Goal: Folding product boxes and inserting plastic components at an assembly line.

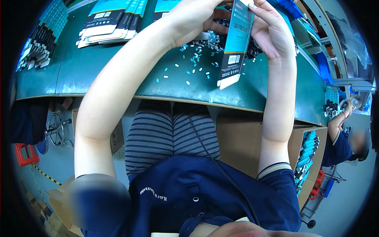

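Note:
A narrow turquoise-and-black carton (237,37) stands tilted above the table, its white end flap hanging at the lower end. At its upper right edge, my right hand (274,29) is closed on it, thumb on the edge. My left hand (195,19) has its curled fingers at the carton's left side; their tips are partly hidden behind it and by the top of the view. Beneath and behind the carton lies a heap of small black pieces (253,50), too cluttered to make out. Small turquoise and white capsule-shaped bits (195,55) are strewn around the heap.
Stacks of flat cartons (106,23) lie on the green table (110,79) at the back left, with more at the far left (45,33). A cardboard box (241,138) of turquoise packs stands below the right edge. Another person (339,142) works at right.

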Tool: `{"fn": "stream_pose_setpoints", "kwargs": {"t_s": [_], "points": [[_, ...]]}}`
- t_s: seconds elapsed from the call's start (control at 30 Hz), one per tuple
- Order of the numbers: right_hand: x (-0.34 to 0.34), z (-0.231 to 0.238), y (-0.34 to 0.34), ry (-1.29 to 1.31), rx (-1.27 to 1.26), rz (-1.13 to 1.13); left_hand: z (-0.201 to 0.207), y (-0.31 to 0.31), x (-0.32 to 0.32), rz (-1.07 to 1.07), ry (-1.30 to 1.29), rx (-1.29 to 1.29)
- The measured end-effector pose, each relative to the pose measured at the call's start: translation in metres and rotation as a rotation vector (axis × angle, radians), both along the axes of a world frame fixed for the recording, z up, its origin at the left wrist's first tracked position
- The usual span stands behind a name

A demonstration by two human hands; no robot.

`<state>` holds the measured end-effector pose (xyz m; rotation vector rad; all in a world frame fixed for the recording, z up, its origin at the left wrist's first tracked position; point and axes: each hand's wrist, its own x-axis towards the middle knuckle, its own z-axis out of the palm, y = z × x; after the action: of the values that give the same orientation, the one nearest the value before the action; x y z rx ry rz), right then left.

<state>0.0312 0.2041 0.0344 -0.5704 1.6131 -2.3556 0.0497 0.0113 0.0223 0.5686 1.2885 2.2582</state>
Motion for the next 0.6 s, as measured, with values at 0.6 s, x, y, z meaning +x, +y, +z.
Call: {"fn": "stream_pose_setpoints", "kwargs": {"t_s": [0.6], "points": [[-0.002,-0.004,0.005,-0.141,0.081,0.161,-0.017,0.008,-0.018,0.357,0.541,-0.383]]}}
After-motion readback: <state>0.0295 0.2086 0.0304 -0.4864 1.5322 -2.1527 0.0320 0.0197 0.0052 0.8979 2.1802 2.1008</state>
